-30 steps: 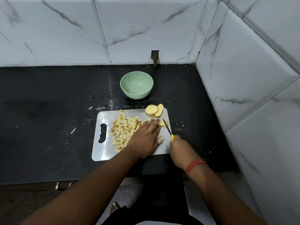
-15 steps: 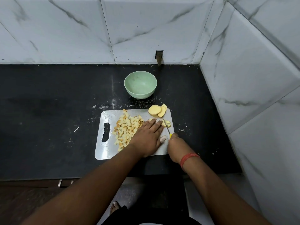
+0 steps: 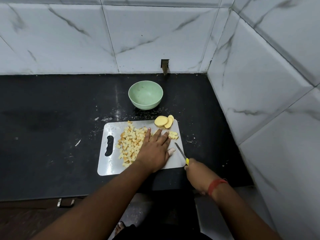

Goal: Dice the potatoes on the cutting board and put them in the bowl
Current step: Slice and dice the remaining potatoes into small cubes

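Note:
A metal cutting board [image 3: 110, 163] lies on the black counter. A heap of diced potato [image 3: 130, 143] covers its left half, a few fresh dice [image 3: 173, 135] sit near its right edge, and round potato slices [image 3: 163, 121] rest at its far right corner. My left hand [image 3: 155, 149] lies flat on the board, fingers spread, touching the diced heap and the fresh dice. My right hand [image 3: 197, 175] holds a yellow-handled knife [image 3: 181, 152] off the board's right front corner, blade pointing at the board. The green bowl [image 3: 145, 97] stands empty behind the board.
Marble-tiled walls close the counter at the back and right [image 3: 259, 94]. Potato scraps and crumbs [image 3: 102, 118] dot the counter beside the board. The counter's front edge [image 3: 52, 196] runs just below the board, with a drawer handle [image 3: 65, 202] under it.
My right hand has drawn the knife back toward me and to the right, away from the freshly cut dice. My left hand has spread flat toward the diced pieces.

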`<state>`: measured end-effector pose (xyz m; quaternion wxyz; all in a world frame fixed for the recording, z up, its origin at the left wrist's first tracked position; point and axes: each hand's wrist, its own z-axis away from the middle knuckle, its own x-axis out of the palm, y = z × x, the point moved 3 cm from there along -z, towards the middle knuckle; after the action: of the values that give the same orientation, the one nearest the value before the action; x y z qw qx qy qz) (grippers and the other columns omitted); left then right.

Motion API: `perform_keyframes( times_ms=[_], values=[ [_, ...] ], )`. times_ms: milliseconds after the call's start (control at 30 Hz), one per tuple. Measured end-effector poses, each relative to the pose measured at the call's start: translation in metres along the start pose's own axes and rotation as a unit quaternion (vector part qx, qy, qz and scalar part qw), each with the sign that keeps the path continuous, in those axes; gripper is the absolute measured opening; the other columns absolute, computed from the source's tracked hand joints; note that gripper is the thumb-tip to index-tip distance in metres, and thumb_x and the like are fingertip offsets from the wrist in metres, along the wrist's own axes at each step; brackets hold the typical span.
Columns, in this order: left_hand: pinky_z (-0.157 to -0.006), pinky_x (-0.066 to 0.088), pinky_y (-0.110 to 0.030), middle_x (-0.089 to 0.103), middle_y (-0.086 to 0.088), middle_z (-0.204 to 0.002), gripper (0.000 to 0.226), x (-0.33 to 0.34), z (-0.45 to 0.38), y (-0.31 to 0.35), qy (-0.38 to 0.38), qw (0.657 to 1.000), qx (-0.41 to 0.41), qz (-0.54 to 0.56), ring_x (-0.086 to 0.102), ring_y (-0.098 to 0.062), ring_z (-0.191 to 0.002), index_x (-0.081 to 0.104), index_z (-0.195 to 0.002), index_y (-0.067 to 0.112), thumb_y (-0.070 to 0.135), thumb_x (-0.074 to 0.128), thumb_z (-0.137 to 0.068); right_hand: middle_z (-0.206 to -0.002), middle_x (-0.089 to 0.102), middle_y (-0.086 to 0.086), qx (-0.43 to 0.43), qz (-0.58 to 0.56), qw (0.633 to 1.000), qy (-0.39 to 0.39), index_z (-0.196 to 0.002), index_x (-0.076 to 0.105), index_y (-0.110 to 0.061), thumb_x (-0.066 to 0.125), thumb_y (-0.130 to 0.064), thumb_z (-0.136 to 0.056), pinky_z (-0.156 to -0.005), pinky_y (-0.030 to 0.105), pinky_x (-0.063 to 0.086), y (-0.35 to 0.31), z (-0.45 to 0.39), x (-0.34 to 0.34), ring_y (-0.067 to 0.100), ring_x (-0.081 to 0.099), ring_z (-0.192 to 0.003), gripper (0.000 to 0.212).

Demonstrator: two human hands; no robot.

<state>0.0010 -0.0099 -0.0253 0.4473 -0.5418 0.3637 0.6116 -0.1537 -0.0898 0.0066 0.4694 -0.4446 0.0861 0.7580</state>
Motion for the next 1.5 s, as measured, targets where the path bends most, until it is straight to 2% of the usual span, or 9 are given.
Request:
perform_keyframes(
  times_ms=[133, 300, 367, 533, 733, 1000, 1233, 1367, 1500],
  values=[
    [-0.128, 0.005, -0.053, 0.034, -0.009, -0.165, 0.068, -0.001, -0.004, 0.005, 0.072, 0.996, 0.038, -0.020, 0.015, -0.032, -0.157, 0.049, -0.150, 0.012, 0.054, 0.019, -0.107, -0.074, 0.049, 0.006, 0.000, -0.197, 0.979, 0.046, -0.101, 0.046, -0.013, 0.035, -0.033, -0.104, -0.038, 0.021, 0.034, 0.014, 0.016, -0.028, 0.016, 0.045, -0.046, 0.023],
    [-0.128, -0.003, -0.045, 0.009, -0.010, -0.172, 0.072, 0.000, -0.026, 0.019, 0.021, 0.995, 0.097, -0.025, 0.004, -0.027, -0.159, 0.019, -0.163, 0.013, 0.056, 0.009, -0.106, -0.072, 0.044, 0.011, -0.011, -0.296, 0.952, 0.079, -0.091, 0.043, -0.011, 0.039, -0.035, -0.102, -0.039, 0.027, 0.035, 0.021, 0.004, -0.032, 0.020, 0.040, -0.039, 0.027],
    [-0.128, -0.002, -0.044, 0.013, -0.011, -0.172, 0.073, 0.002, -0.027, 0.016, 0.017, 0.997, 0.075, -0.022, 0.007, -0.028, -0.158, 0.019, -0.163, 0.010, 0.056, 0.011, -0.107, -0.071, 0.044, 0.011, -0.012, -0.319, 0.946, 0.065, -0.091, 0.042, -0.010, 0.040, -0.036, -0.101, -0.040, 0.028, 0.035, 0.023, 0.002, -0.029, 0.020, 0.038, -0.038, 0.027],
    [-0.128, 0.004, -0.050, 0.036, -0.011, -0.162, 0.069, 0.009, -0.006, -0.002, 0.057, 0.997, 0.044, 0.003, 0.024, -0.031, -0.154, 0.045, -0.153, 0.012, 0.056, 0.019, -0.106, -0.070, 0.044, 0.009, -0.021, -0.320, 0.946, 0.048, -0.090, 0.044, -0.015, 0.038, -0.037, -0.102, -0.040, 0.026, 0.034, 0.028, 0.000, -0.023, 0.017, 0.036, -0.038, 0.026],
    [-0.127, 0.002, -0.044, 0.010, -0.017, -0.170, 0.059, -0.021, -0.023, -0.022, 0.096, 0.986, -0.015, 0.136, 0.012, -0.033, -0.156, 0.041, -0.156, 0.025, 0.052, 0.025, -0.107, -0.069, 0.047, 0.009, -0.033, -0.316, 0.947, 0.050, -0.090, 0.045, -0.015, 0.039, -0.036, -0.102, -0.039, 0.026, 0.034, 0.022, -0.007, -0.026, 0.017, 0.037, -0.037, 0.025],
    [-0.127, 0.019, -0.045, 0.014, -0.015, -0.170, 0.060, -0.029, -0.057, -0.044, -0.070, 0.975, -0.052, 0.206, 0.016, -0.032, -0.157, 0.029, -0.162, 0.027, 0.054, 0.022, -0.109, -0.068, 0.046, 0.007, -0.043, -0.303, 0.952, 0.027, -0.092, 0.047, -0.020, 0.039, -0.037, -0.102, -0.040, 0.025, 0.035, 0.019, -0.008, -0.021, 0.015, 0.037, -0.036, 0.021],
    [-0.100, 0.050, -0.043, 0.047, -0.013, -0.147, 0.051, -0.039, -0.053, -0.053, 0.031, 0.975, -0.084, 0.202, 0.057, -0.033, -0.125, 0.041, -0.153, 0.016, 0.043, 0.035, -0.110, -0.069, 0.048, 0.006, -0.058, -0.282, 0.957, 0.026, -0.093, 0.048, -0.023, 0.040, -0.037, -0.102, -0.042, 0.026, 0.038, 0.016, -0.010, -0.021, 0.015, 0.041, -0.040, 0.018],
    [-0.078, 0.049, -0.039, 0.055, -0.011, -0.122, 0.040, -0.038, -0.052, -0.059, 0.086, 0.966, -0.134, 0.205, 0.062, -0.030, -0.100, 0.055, -0.130, 0.013, 0.043, 0.036, -0.110, -0.067, 0.046, 0.004, -0.062, -0.274, 0.959, 0.024, -0.089, 0.047, -0.024, 0.041, -0.037, -0.102, -0.043, 0.026, 0.038, 0.015, -0.009, -0.019, 0.013, 0.041, -0.039, 0.019],
    [-0.078, 0.050, -0.040, 0.059, -0.008, -0.113, 0.040, -0.036, -0.048, -0.066, 0.116, 0.958, -0.157, 0.208, 0.060, -0.027, -0.100, 0.061, -0.124, 0.013, 0.041, 0.037, -0.109, -0.068, 0.047, 0.003, -0.066, -0.263, 0.962, 0.024, -0.088, 0.046, -0.026, 0.041, -0.036, -0.102, -0.042, 0.025, 0.037, 0.013, -0.009, -0.019, 0.014, 0.042, -0.043, 0.018]
  ],
)
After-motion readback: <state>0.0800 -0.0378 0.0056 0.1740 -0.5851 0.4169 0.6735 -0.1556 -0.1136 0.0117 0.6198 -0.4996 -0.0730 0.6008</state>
